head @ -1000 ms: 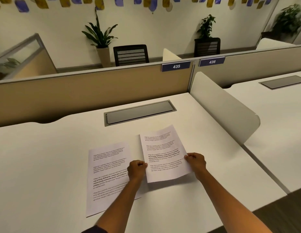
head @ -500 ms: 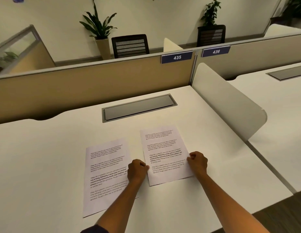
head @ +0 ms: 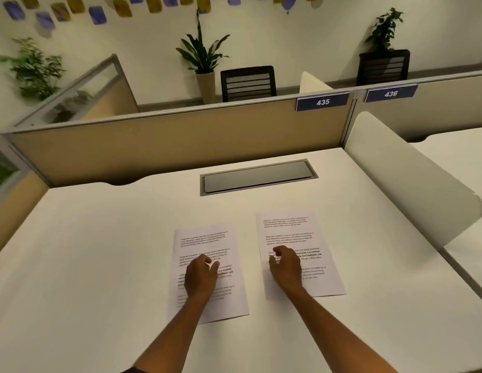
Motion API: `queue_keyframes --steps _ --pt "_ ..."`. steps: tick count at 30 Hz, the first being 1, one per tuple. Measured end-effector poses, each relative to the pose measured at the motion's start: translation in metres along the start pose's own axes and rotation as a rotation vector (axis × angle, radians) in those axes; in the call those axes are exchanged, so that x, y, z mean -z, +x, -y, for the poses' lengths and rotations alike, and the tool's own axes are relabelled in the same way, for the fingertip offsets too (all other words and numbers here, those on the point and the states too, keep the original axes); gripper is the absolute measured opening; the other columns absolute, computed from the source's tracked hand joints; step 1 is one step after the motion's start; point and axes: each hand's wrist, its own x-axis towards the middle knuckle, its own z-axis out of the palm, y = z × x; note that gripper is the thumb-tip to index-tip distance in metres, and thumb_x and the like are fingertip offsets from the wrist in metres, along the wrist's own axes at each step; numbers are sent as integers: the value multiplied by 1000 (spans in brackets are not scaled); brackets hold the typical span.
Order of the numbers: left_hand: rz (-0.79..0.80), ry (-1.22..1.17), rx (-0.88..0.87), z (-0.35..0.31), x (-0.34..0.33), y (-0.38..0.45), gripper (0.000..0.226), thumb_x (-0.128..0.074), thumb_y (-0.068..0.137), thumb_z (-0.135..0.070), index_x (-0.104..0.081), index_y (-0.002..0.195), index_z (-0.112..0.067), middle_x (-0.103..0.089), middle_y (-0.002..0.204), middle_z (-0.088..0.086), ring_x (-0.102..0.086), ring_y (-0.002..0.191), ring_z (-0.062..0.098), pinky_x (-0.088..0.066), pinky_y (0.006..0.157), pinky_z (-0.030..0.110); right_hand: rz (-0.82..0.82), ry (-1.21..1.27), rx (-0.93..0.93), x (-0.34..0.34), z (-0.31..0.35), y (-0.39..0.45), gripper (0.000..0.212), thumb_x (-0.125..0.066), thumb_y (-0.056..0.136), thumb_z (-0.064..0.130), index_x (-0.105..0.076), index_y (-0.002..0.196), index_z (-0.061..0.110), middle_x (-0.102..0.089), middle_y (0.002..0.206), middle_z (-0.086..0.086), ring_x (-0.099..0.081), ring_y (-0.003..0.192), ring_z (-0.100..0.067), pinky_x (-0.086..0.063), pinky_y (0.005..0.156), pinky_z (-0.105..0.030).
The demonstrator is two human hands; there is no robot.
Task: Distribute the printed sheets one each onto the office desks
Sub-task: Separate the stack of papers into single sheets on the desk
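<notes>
Two white printed sheets of paper are lying flat on the white tabletop (head: 100, 251), side by side with a clear strip of bare surface between them. The left printed sheet (head: 207, 246) is sitting slightly nearer the person, and the right printed sheet (head: 293, 230) is lying a little farther back, near the curved white side divider (head: 401, 179).

The left hand (head: 201, 278) is hovering over or resting on the middle of the left sheet, its grip loose and part-open, fingers curled and holding nothing; whether the fingertips are touching the paper I cannot tell. The right hand (head: 285, 265) is doing the same over the middle of the right sheet, grip likewise slack and open, closed around nothing.

Beyond the sheets, a grey rectangular cable hatch (head: 258, 176) is sitting flush in the tabletop. Behind it a tan fabric partition (head: 167, 146) is carrying a blue number plate reading 435 (head: 322, 102); a second blue plate reading 436 (head: 390, 93) is marking the neighbouring white desk (head: 455, 157) to the right.
</notes>
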Motion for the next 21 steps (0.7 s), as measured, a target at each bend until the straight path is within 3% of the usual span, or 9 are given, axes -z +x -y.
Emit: queue_keyframes --steps 8,12,16,21 --pt "-74 64 24 56 42 6 26 -69 86 -31 -64 103 -11 -60 117 14 -57 109 33 -53 89 43 127 -5 28 -45 20 -21 32 -62 90 12 -61 120 4 -67 113 -13 -63 102 -25 -46 87 -29" --pt "-87 118 31 72 51 7 35 -69 86 -34 -61 112 -12 -51 126 14 -49 117 33 -49 94 43 161 -51 4 -60 30 -34 36 -63 90 15 -59 125 5 -66 118 -14 -62 108 -25 -48 94 -31" --pt "-27 56 40 78 51 6 46 -69 86 -34 -53 123 -14 -43 133 12 -46 122 34 -47 100 46 162 -101 -34 -74 41 -47 46 -63 90 18 -52 133 7 -57 130 -16 -55 120 -29 -44 103 -34" --pt "46 50 28 80 51 9 51 -69 85 -31 -48 128 -15 -39 134 11 -42 124 34 -46 102 45 152 -88 -106 -86 57 -57 52 -66 88 22 -47 135 8 -50 134 -17 -54 121 -29 -44 101 -31"
